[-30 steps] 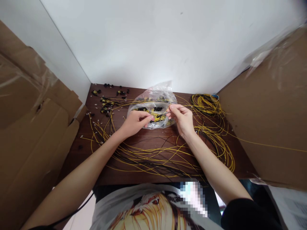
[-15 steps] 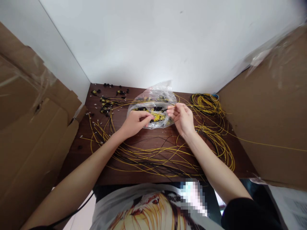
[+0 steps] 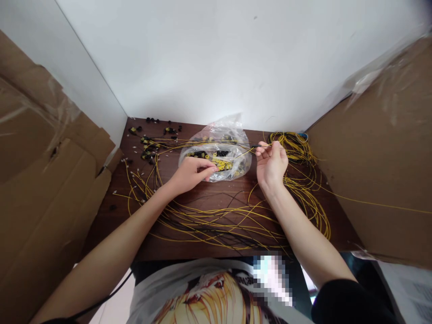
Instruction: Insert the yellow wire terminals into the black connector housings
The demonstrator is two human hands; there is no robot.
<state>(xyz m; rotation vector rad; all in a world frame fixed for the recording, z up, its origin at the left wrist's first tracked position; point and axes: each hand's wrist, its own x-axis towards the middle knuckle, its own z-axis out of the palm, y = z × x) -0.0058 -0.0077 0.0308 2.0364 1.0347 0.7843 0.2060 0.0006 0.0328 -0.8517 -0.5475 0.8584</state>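
My left hand (image 3: 191, 173) rests at the front edge of a clear plastic bag (image 3: 216, 148) full of small yellow and black connectors, its fingertips pinched on a small piece at the bag's mouth. My right hand (image 3: 272, 164) is raised to the right of the bag and pinches a thin yellow wire (image 3: 243, 154) with a dark tip; the wire runs back toward my left hand. Loose yellow and black wires (image 3: 216, 222) lie spread over the dark wooden table (image 3: 337, 229) below both wrists.
A coil of yellow wire (image 3: 292, 146) lies at the back right. Small black and yellow connectors (image 3: 148, 146) are scattered at the back left. Cardboard sheets (image 3: 40, 180) stand on the left, a cardboard wall (image 3: 381, 157) on the right, a white wall behind.
My right hand has moved right and slightly up, away from the bag, drawing the yellow wire out with it. My left hand has stayed at the bag.
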